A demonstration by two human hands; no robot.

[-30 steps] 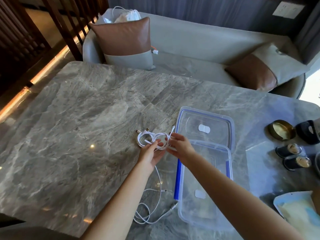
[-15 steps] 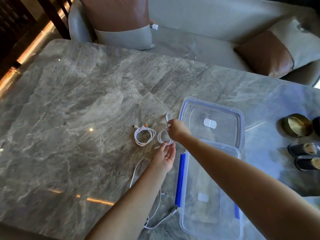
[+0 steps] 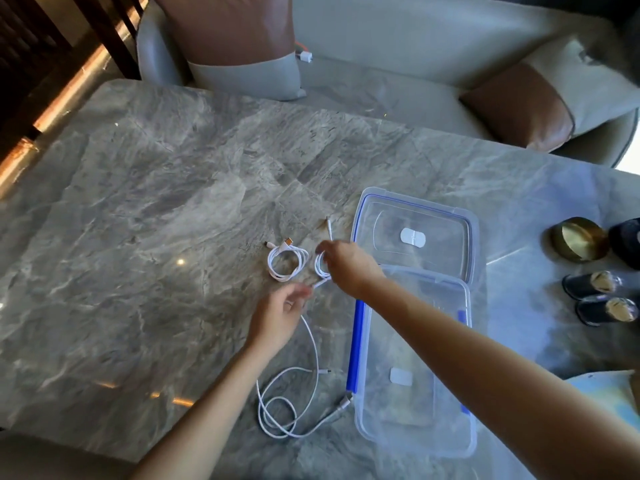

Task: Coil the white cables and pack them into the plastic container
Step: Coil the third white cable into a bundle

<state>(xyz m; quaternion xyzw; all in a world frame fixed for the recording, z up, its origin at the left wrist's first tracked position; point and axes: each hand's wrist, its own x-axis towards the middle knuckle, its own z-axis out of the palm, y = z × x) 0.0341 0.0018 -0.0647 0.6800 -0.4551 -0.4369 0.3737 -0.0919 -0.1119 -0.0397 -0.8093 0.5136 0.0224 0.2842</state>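
A coiled white cable (image 3: 287, 263) lies on the grey marble table (image 3: 138, 220). Just right of it, my right hand (image 3: 349, 266) is closed on a second small white coil (image 3: 320, 266), whose plug end (image 3: 329, 228) points away from me. My left hand (image 3: 278, 317) hovers below that coil, fingers loosely apart, blurred, close to the coil's loose tail. A third white cable (image 3: 294, 403) lies uncoiled near the table's front edge. The clear plastic container (image 3: 415, 427) with blue clips stands at the right, with its lid (image 3: 415, 233) lying behind it.
A gold round tin (image 3: 580, 239) and dark small jars (image 3: 588, 284) stand at the right edge. A pale packet (image 3: 609, 393) lies at the near right. Beyond the table is a grey sofa (image 3: 398, 46) with brown cushions (image 3: 225, 29).
The two coils came apart: one now lies alone on the table. My right hand keeps hold of the second coil. My left hand let go and drew back toward me.
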